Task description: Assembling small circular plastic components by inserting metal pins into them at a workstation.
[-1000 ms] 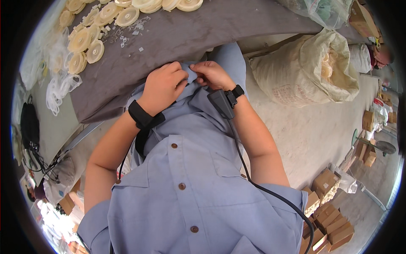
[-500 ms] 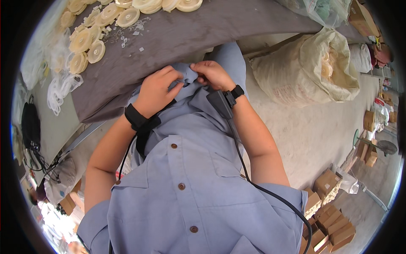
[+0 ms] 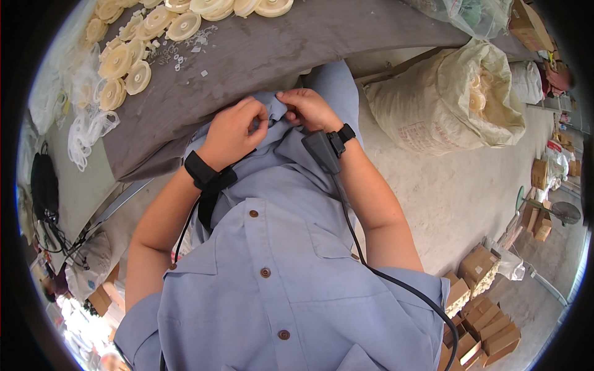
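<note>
Both hands meet at the shirt hem [image 3: 275, 108], just at the near edge of the grey table [image 3: 260, 55]. Left hand [image 3: 232, 133] has its fingers curled tight, pinching a fold of the blue fabric. Right hand [image 3: 309, 108] also pinches the hem, fingers closed on cloth, touching the left. Black wristbands on both wrists. Cream discs [image 3: 124, 62] lie well apart on the table; a sack [image 3: 451, 105] sits to the right.
</note>
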Demonstrator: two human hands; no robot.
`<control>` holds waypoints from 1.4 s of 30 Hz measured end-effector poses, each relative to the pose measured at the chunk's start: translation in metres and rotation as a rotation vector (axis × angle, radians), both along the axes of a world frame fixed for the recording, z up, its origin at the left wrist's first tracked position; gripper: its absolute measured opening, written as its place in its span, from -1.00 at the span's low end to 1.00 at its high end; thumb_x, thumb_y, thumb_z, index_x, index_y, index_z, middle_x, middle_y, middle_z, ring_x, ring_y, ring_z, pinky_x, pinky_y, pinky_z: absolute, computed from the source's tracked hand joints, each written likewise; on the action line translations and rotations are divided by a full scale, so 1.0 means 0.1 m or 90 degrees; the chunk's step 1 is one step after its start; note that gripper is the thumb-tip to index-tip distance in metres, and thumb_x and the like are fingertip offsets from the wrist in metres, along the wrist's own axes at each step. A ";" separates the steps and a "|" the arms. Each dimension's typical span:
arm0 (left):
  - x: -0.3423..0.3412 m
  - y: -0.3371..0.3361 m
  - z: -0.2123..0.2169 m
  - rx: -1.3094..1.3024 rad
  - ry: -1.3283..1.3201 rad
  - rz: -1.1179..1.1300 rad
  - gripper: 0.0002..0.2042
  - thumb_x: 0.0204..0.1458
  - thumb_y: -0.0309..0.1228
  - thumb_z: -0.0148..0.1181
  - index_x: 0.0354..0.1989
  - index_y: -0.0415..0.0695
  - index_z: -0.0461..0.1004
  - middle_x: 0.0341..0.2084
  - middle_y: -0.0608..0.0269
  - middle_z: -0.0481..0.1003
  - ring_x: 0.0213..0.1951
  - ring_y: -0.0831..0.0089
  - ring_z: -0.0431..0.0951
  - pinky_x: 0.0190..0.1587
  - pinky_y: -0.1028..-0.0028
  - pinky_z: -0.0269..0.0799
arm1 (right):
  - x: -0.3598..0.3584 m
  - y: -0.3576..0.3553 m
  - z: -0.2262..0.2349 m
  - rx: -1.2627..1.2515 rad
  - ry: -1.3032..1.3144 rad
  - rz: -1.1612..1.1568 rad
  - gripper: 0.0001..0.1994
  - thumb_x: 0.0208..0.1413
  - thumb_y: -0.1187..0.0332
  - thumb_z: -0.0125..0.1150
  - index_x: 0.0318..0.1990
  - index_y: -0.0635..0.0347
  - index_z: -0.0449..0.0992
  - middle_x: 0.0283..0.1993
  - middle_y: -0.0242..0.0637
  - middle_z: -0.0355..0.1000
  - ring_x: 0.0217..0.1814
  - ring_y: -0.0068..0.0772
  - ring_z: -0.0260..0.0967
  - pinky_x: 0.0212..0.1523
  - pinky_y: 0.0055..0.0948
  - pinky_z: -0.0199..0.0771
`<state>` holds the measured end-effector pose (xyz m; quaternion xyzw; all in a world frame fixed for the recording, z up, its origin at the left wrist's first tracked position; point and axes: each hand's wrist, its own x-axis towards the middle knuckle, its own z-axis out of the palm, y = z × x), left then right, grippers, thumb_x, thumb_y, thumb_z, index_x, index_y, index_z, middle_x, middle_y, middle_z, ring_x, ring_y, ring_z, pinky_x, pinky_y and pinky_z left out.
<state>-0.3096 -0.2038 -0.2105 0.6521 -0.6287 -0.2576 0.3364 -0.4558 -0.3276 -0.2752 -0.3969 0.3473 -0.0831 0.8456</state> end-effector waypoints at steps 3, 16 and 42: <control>0.03 0.01 -0.01 -0.021 -0.058 -0.057 -0.82 -0.18 -0.43 0.23 -0.47 -0.14 0.33 -0.55 0.25 0.34 -0.53 0.28 0.40 -0.48 0.37 0.33 | 0.03 -0.01 -0.04 0.004 0.004 0.006 -0.74 0.09 0.17 0.15 -0.49 0.15 0.45 -0.67 -0.49 0.27 -0.69 -0.71 0.13 -0.73 -0.69 0.01; 0.01 0.04 0.09 -0.046 0.001 -0.002 -0.91 -0.15 -0.56 0.20 -0.48 -0.21 0.39 -0.56 0.25 0.32 -0.59 0.44 0.33 -0.52 0.54 0.26 | 0.02 0.04 0.04 -0.025 0.008 -0.017 -0.75 0.08 0.18 0.16 -0.52 0.12 0.44 -0.64 -0.53 0.29 -0.66 -0.72 0.17 -0.69 -0.68 0.08; 0.71 0.66 0.40 0.270 -0.200 -0.101 -0.88 -0.11 -0.55 0.11 -0.36 -0.23 0.46 -0.51 0.14 0.42 -0.48 0.32 0.46 -0.40 0.43 0.37 | 0.00 0.02 0.07 -0.192 0.085 0.018 -0.76 0.03 0.16 0.22 -0.45 0.15 0.47 -0.59 -0.58 0.27 -0.60 -0.73 0.15 -0.56 -0.68 0.10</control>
